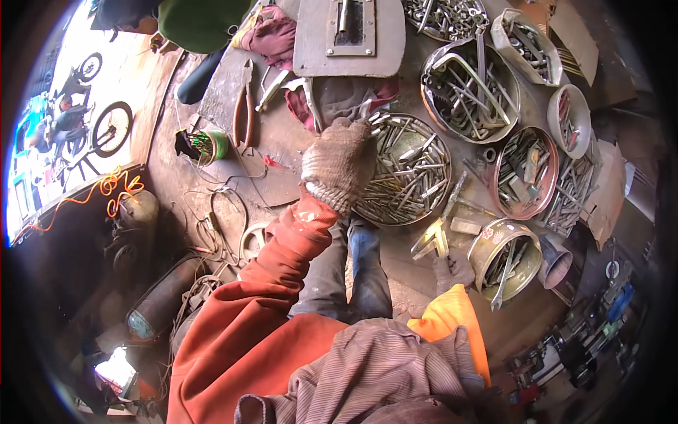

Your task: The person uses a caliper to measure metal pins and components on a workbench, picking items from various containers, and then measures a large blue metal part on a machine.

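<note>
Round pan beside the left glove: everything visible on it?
The pan is round, shallow and metal-looking, with a dark rim. Slender silvery pieces lie jumbled inside, leaving a patch of base bare. It sits open side up, right of the gloved left hand, which overlaps its left edge in view; whether they touch is unclear.

A round, shallow metal pan (404, 224) lies flat, filled with slender silver-grey metal bits (404, 192) pointing every way. Just outside its rim, at five o'clock, lies a forked tool with splayed yellow handles (439, 239).
</note>
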A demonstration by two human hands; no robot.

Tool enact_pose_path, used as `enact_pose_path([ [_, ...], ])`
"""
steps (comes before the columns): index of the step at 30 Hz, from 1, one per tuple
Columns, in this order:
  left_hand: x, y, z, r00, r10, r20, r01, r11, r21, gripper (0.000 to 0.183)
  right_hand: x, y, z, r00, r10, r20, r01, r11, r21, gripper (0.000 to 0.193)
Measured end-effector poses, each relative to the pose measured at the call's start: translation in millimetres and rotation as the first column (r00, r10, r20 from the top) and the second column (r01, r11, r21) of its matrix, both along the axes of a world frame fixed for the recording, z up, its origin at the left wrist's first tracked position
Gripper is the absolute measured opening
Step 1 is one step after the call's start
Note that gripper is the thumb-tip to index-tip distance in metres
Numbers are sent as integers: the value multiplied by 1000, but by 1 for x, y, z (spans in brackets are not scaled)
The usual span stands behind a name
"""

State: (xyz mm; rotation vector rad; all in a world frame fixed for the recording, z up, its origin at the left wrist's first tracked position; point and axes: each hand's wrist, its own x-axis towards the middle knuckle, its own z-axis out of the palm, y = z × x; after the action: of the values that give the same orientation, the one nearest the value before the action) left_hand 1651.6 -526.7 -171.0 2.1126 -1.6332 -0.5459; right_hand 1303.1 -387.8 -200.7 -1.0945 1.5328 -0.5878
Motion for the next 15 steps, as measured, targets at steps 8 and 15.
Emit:
enact_pose_path([
  [8,-1,-16,-6,997,-69,37,61,979,196,23,-3,7,-8,996,-30,-83,29,999,-20,11],
  [15,25,-17,13,677,30,-735,88,989,121,19,-4,2,1,981,55,-186,-46,998,51,11],
])
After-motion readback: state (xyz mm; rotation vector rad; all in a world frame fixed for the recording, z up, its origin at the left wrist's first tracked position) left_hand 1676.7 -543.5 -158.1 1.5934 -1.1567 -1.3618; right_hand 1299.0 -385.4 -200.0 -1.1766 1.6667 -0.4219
